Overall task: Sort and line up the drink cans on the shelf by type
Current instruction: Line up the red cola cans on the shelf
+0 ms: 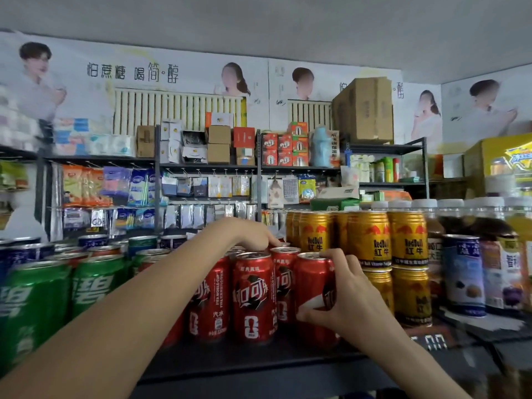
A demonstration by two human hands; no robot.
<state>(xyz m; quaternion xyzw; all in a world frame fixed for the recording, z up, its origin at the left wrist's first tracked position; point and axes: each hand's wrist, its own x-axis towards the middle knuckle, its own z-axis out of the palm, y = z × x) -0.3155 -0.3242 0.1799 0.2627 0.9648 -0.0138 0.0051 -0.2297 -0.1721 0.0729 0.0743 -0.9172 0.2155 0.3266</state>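
Several red cola cans (pixel 253 295) stand in rows at the middle of the dark shelf (pixel 259 361). My right hand (pixel 342 295) grips the rightmost front red can (pixel 312 283), fingers curled round its side. My left hand (pixel 259 236) reaches over the red cans, its fingertips on the top of a can in the back row; what it touches is partly hidden. Green soda cans (pixel 37 306) stand at the left, with dark blue cans (pixel 26 250) behind them. Gold Red Bull cans (pixel 371 243) are stacked two high at the right.
Bottled drinks with white caps (pixel 463 272) fill the shelf at the far right. Behind stands a black rack (pixel 207 168) with hanging packets and small boxes. A large cardboard box (pixel 364 109) sits on top of a rack at the back right.
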